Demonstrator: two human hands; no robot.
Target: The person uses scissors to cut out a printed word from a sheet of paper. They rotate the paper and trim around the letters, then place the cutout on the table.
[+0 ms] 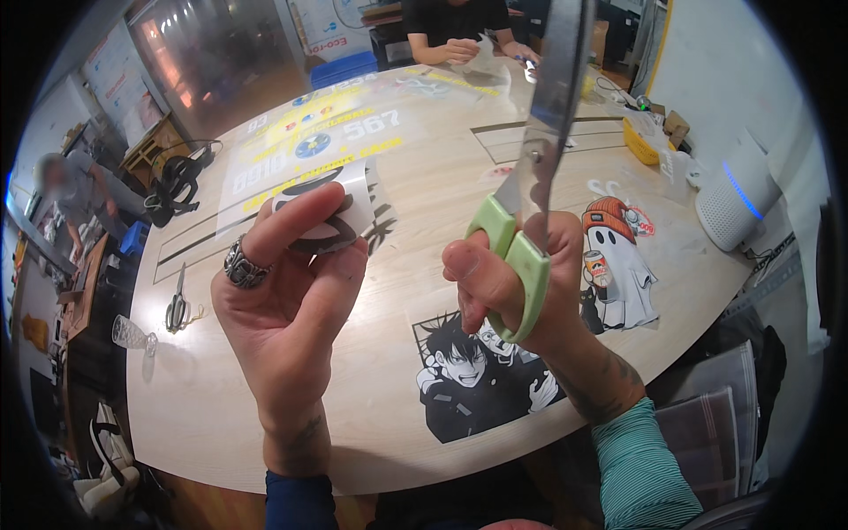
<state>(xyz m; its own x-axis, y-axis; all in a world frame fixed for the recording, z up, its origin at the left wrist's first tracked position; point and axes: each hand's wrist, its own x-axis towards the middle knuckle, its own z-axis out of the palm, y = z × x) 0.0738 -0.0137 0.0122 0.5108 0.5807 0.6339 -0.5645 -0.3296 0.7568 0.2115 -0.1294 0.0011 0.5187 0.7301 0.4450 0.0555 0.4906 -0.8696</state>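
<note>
Between the thumb and index finger of my left hand [298, 285] is a curled piece of printed film [331, 228] with dark and white shapes. My right hand [517, 285] grips green-handled scissors [530, 199], blades pointing up and away from me. The two hands are raised above the wooden table, apart from each other. Below my right hand lies a black-and-white cartoon print [464, 391] of two figures. To its right a ghost print [619, 278] with an orange beanie lies flat.
Sheets of printed lettering [318, 146] cover the far left of the table. Another pair of scissors [177, 311] and a glass [132, 334] are at the left. A yellow basket [642, 142] and a white speaker-like cylinder [739, 189] stand right. A person [457, 33] works opposite; another [83, 192] is at left.
</note>
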